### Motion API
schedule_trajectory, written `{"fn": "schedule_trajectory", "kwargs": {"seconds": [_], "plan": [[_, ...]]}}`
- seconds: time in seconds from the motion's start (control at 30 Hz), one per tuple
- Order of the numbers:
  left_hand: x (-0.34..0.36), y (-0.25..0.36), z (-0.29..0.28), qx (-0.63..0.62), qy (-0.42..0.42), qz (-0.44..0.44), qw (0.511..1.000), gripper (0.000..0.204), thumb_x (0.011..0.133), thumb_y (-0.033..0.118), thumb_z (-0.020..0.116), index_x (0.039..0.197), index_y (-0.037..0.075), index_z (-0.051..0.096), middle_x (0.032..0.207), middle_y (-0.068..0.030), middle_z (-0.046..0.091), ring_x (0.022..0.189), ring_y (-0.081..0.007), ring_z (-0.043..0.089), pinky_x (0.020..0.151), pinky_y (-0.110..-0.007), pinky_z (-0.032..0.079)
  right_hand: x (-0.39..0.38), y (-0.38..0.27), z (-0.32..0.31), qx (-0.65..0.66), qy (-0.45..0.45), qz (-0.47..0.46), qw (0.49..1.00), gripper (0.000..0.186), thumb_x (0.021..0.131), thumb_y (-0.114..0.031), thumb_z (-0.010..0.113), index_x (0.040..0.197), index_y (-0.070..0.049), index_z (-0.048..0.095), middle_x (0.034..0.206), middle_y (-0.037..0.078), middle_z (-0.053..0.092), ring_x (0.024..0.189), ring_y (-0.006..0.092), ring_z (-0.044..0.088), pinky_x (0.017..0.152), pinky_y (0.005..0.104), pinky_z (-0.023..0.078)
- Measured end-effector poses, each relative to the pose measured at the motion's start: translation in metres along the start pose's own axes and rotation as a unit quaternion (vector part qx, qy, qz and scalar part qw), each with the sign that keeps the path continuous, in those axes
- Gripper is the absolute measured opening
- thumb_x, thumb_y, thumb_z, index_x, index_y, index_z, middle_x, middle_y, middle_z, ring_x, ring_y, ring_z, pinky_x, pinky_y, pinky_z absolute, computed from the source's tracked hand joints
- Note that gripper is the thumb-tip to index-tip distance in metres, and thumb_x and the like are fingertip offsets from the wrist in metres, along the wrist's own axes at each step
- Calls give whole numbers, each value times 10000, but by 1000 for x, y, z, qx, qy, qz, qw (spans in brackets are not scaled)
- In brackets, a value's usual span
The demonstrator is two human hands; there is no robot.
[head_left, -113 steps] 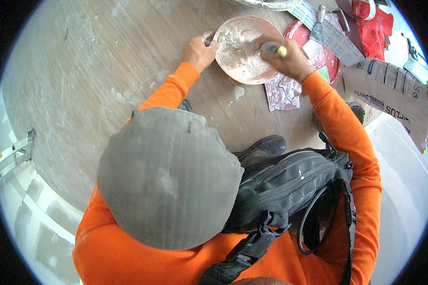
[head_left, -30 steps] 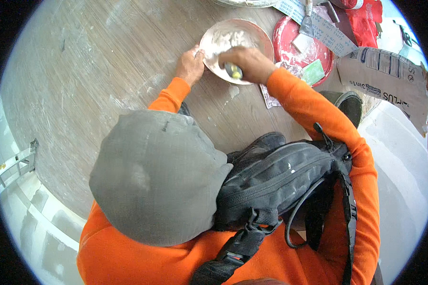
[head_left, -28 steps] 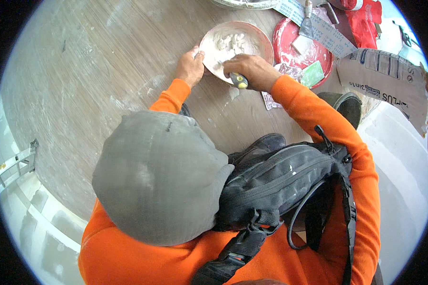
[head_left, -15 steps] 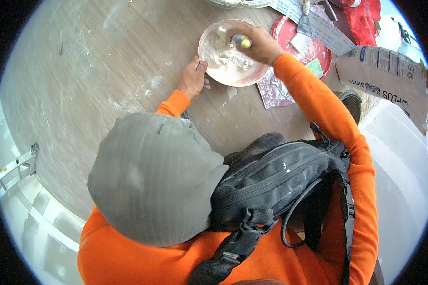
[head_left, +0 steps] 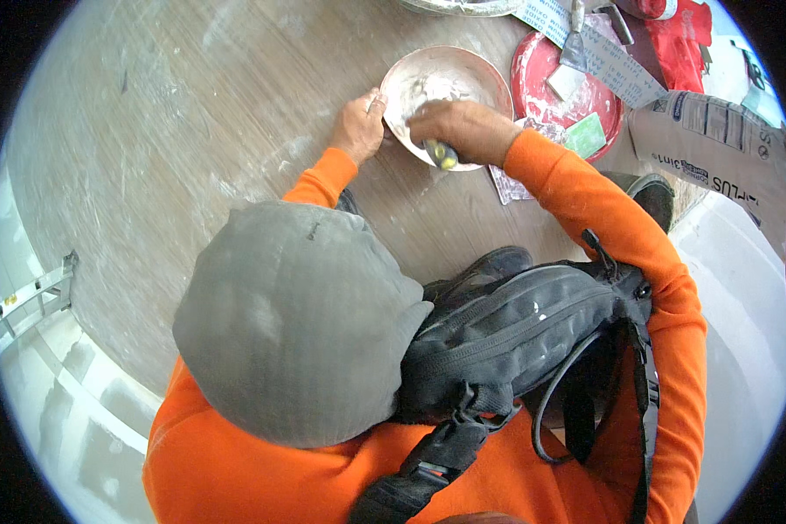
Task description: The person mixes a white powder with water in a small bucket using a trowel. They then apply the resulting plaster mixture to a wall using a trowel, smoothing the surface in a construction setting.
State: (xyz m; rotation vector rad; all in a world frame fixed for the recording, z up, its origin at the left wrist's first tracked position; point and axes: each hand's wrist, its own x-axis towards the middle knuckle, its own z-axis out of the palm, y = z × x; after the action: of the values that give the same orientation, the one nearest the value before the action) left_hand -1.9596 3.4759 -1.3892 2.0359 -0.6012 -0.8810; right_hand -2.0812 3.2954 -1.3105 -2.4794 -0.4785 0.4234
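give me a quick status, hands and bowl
Left hand gripping rim of the round bowl. Right hand over bowl, closed on a yellow-handled tool in white paste. Red lid close beside, not blocking.

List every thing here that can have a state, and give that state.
bowl: upright on the floor, white paste inside, steadied at its rim.
left hand: gripping the bowl's left rim.
right hand: closed around a yellow-ended tool handle, working in the bowl.
red lid: lying flat, smeared white.
putty knife: resting on the red lid, unheld.
black bag: zipped shut.
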Motion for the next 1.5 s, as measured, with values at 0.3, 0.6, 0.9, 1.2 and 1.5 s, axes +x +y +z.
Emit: {"fn": "schedule_trajectory", "kwargs": {"seconds": [0.3,0.6,0.9,1.2,1.5], "plan": [[-16,14,-2,83,46,-5,996,493,1002,355,487,1213,-72,611,1096,-279,670,1047,-407,657,893,-433,518,-59,2,-26,167,89,141,972,267,823,-59,654,1090,-66,664,1125,110,710,1054,309,682,961,361,512],[-34,27,13,-328,-75,-227,914,603,1050,435,394,1262,-122,493,1040,-241,658,864,-333,716,770,-428,615,-27,14,3,45,200,308,929,245,818,-142,709,1060,-149,676,945,130,719,901,315,709,806,391,545],[-34,16,17,-346,-69,-226,908,612,1046,438,398,1321,-103,467,1157,-241,634,920,-336,701,811,-431,608,-41,-38,21,122,141,158,970,294,771,-72,695,1060,-112,662,901,146,710,865,359,689,793,426,547],[-31,21,15,-322,-73,-205,921,470,1064,311,383,1309,-81,471,1094,-208,642,894,-279,695,742,-369,619,-12,1,5,94,173,166,966,321,765,-89,692,1079,-150,667,936,167,703,916,381,672,802,470,524],[-33,26,16,-320,-86,-209,920,397,1013,125,388,1329,-114,411,1219,-236,582,983,-327,676,815,-406,616,-42,13,-26,116,133,205,963,288,792,-60,667,1077,-103,670,1014,154,704,949,337,686,862,389,529]]}}
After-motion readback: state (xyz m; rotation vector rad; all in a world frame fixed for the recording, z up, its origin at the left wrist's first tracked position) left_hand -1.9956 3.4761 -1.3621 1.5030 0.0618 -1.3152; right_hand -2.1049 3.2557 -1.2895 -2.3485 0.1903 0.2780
